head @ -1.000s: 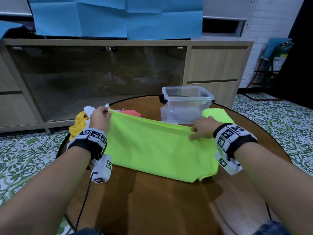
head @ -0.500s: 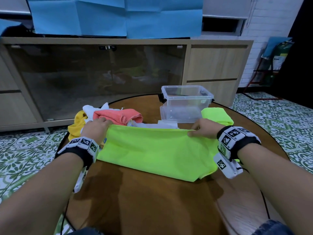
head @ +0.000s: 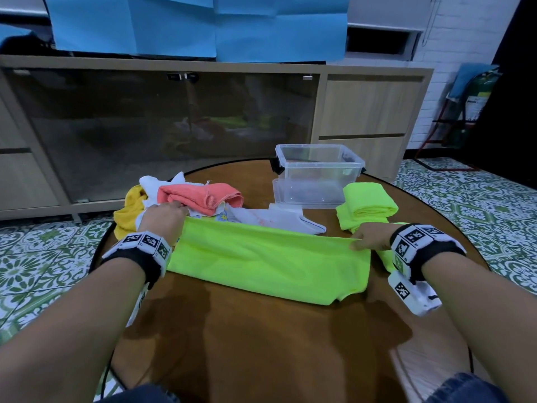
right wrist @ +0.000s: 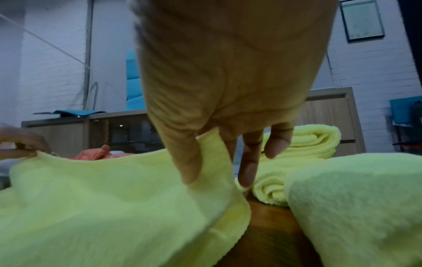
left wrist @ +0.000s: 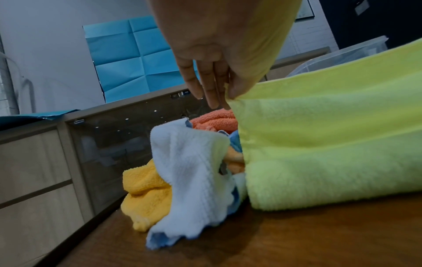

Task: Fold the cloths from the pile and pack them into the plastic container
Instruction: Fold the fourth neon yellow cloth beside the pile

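- round wooden table (head: 261, 344) before a glass-fronted cabinet: a lime-green cloth (head: 267, 266) lies folded in a band, long axis running left to right between the hands.
- left hand (head: 162, 219) pinches the far-left corner, thumb against fingers; right hand (head: 369, 239) pinches the far-right corner likewise.
- plastic container (head: 319, 173) stands beyond the cloth, nearer the right hand; the next fold likely brings one end across.

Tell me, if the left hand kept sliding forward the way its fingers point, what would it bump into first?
Most likely the coral cloth on the pile. The left hand pinches the green cloth at its far corner, and its fingertips already point at that coral cloth, though the gap between them is hard to judge.
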Demonstrator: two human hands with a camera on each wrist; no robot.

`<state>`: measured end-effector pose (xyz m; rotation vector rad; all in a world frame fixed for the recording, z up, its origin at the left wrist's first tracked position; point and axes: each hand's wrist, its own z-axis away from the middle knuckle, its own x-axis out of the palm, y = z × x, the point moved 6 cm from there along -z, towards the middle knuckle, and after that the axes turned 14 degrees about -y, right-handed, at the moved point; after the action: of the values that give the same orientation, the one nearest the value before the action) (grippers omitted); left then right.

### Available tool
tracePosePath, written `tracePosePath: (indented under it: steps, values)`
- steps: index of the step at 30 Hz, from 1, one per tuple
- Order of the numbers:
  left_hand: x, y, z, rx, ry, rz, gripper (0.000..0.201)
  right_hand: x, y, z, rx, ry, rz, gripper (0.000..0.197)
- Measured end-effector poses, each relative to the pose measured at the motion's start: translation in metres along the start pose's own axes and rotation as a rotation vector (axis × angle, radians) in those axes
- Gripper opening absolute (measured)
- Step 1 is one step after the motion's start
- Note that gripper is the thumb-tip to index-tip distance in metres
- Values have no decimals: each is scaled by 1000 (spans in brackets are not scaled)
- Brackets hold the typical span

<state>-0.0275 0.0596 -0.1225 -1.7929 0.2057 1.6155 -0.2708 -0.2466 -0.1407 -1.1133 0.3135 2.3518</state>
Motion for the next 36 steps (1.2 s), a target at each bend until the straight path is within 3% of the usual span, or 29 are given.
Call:
tracePosePath:
  steps: [5,10,17,24,32,36]
  values:
    - [-1,8,4,71,12,-82,32,-16,-6,2,-18,219,29,39]
    - [1,9,5,112,0,-112,28,-17,4,3,-147,279,-193,36]
    - [-14,12,16,52,2,-157,43,-10,10,8,-94,239,-30,35]
    - [-16,10,17,0,-5,-129,44,-28,17,17,-144,497,-244,28]
    - [-7,5,7,-46,-10,-106,38,-31,22,17,-118,552,-314,26]
    - [-3,4,4,-52,-18,-100,35,-34,32,17,-145,586,-472,19]
